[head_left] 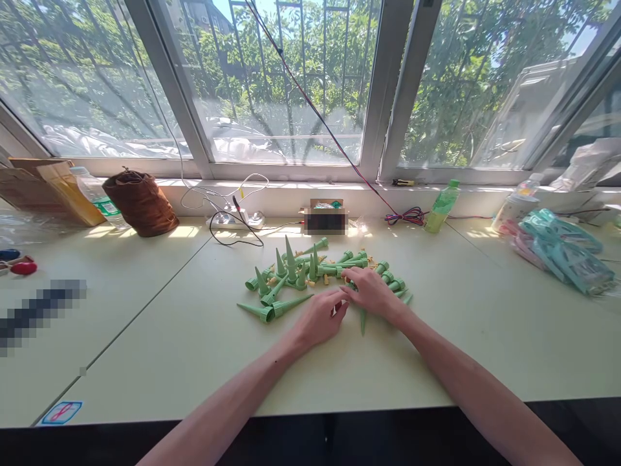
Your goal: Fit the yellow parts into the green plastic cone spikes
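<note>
A loose pile of green plant watering spikes (290, 262) lies on the table, several standing on their caps with points up and others on their sides. Small yellowish valve pieces (326, 280) are scattered among them. My left hand (321, 317) is at the pile's near edge, its fingers curled into a pinch close to my right thumb; anything between them is hidden. My right hand (372, 291) arches over the pile's right side, fingers bent around a green part. A spike's tip (363, 321) sticks out below that hand, pointing toward me.
Along the window sill stand a small box (324, 220), a power strip (235, 220) with cables, a brown leather pouch (140, 202) and a green bottle (442, 206). Teal plastic packets (567, 249) lie at the right. A seam (145, 303) crosses the pale table (194, 369).
</note>
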A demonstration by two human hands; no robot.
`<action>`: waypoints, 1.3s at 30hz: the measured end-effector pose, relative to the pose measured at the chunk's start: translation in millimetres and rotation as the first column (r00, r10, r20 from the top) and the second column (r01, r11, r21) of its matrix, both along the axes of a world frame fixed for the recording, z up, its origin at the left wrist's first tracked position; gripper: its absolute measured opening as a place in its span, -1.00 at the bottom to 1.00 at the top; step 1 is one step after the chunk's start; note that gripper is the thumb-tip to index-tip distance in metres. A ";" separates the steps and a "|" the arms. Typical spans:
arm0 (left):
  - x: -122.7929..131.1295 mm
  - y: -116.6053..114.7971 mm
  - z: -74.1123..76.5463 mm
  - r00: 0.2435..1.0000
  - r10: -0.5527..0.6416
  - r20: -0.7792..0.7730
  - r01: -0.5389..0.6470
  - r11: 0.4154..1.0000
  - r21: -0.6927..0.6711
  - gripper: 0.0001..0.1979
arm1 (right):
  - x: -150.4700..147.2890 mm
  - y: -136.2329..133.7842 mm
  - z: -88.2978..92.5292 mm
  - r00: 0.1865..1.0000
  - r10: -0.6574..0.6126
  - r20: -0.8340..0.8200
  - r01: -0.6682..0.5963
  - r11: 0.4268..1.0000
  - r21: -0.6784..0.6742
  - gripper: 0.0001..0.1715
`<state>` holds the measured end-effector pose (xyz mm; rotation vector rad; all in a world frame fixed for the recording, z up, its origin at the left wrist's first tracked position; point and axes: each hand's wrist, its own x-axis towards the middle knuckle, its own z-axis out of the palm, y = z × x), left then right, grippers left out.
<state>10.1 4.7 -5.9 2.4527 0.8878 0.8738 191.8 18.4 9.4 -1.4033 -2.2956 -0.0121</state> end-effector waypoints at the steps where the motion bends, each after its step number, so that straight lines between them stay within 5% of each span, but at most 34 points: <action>1: 0.1 0.1 0.4 1.000 0.022 0.012 -0.022 1.000 -0.007 -0.79 | -0.3 0.0 -0.1 1.000 0.006 -0.002 -0.006 1.000 0.006 -0.85; 9: 0.6 2.4 1.4 0.973 0.195 0.126 -0.184 0.978 -0.097 -0.85 | -4.2 -1.7 1.9 0.999 0.018 -0.044 -0.013 0.995 0.099 -0.95; 16: 2.1 3.1 3.9 0.935 0.223 0.276 -0.150 0.954 -0.261 -0.81 | -6.5 -2.8 1.3 0.981 0.100 -0.169 -0.063 0.975 0.214 -0.91; 24: 4.9 5.0 10.0 0.806 0.299 0.511 0.145 0.737 -0.660 -0.60 | -15.4 -10.1 3.1 0.952 0.212 -0.220 -0.124 0.927 0.354 -0.87; 33: 3.6 5.9 11.8 0.723 0.386 0.574 0.340 0.524 -0.781 -0.61 | -23.3 -18.4 4.0 0.941 0.279 -0.190 -0.203 0.918 0.341 -0.90; 39: 4.0 5.2 16.0 0.708 0.406 0.578 0.378 0.472 -0.796 -0.63 | -22.8 -19.6 3.8 0.927 0.314 -0.205 -0.230 0.909 0.348 -0.89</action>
